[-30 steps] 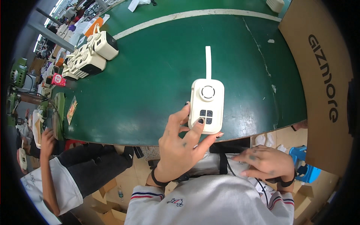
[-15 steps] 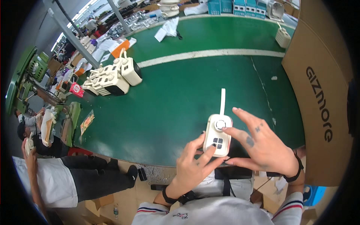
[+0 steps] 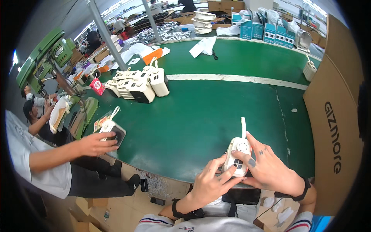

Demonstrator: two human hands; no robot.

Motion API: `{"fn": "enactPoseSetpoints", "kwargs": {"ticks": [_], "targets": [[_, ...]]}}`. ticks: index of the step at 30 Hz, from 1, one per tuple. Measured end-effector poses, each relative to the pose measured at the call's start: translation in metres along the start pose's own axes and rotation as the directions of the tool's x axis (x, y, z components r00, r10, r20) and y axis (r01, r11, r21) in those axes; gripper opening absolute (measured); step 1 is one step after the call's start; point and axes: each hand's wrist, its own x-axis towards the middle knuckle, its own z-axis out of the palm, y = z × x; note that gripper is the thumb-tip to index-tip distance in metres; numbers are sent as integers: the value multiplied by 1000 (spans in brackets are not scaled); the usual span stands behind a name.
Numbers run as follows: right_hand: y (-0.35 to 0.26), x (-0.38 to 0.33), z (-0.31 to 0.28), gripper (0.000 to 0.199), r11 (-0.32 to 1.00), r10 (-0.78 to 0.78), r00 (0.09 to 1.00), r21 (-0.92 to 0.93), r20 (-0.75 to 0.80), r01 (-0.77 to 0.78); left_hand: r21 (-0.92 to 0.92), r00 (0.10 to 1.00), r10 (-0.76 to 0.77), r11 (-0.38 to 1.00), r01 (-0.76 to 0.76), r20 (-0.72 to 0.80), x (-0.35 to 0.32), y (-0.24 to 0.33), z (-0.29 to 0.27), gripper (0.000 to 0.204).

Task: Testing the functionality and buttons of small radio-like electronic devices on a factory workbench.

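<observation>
Far L, a green drill press (image 3: 46,60); nr it, a co-worker's hand (image 3: 101,144) grips a cream unit (image 3: 108,126) w/ dark front. Next, a cluster of similar units (image 3: 133,86) on the green table (image 3: 193,116). R of centre, at the table's near edge, the wearer's L hand (image 3: 211,179) grips a cream device (image 3: 239,164), strap up; R hand (image 3: 272,167) also grips it, fingertip nr its dial. Far R, a big cardboard box (image 3: 328,96).
</observation>
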Motion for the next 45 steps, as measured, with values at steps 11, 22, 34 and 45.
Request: {"fn": "enactPoseSetpoints", "kwargs": {"ticks": [11,22,34,45], "targets": [[6,1,1,75,999,4,999,34,32,-5,22,1000,-9,1000,8,25,-2,0,1,47],[23,-6,22,93,971,-47,974,218,-221,97,-53,1000,-6,999,7,26,4,-4,0,57],[29,-8,34,101,953,-78,941,252,-328,167,-69,999,24,997,-22,30,6,-6,2,48],[32,-7,37,99,940,-130,933,259,-336,224,-91,998,-13,996,18,55,9,-2,-1,53]]}}
